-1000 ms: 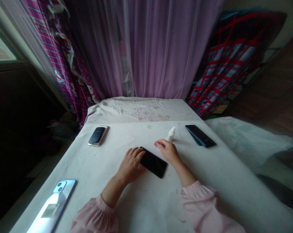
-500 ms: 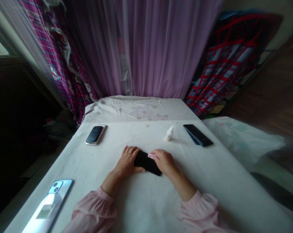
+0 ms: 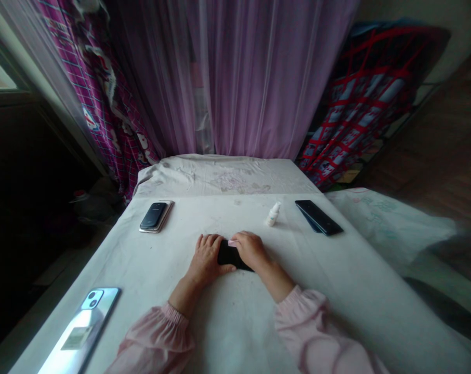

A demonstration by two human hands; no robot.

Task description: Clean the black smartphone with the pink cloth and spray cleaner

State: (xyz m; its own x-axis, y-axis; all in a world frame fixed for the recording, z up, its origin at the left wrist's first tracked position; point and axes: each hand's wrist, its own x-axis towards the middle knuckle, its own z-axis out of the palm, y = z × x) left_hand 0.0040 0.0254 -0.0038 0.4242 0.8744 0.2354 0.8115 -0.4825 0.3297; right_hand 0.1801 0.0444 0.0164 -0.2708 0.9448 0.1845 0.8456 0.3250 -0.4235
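A black phone [image 3: 228,256] lies flat on the white cloth of the table [image 3: 235,322], mostly covered by my hands. My left hand [image 3: 206,258] rests on its left end, fingers curled over the edge, holding it down. My right hand [image 3: 250,248] lies over the phone's right part with fingers pressed together on a small pink pad [image 3: 233,242] against the screen. Pink sleeves cover both forearms.
A small white dropper bottle [image 3: 273,214] stands behind my right hand. Dark phones [image 3: 318,217] lie at the back right, a stacked pair of phones [image 3: 156,216] at the back left, a light-blue phone [image 3: 81,330] at the near left edge. Curtains hang behind.
My right hand has come from beside the bottle onto the black phone and slid left across its screen with the pink pad. The left hand has stayed on the phone's left end.
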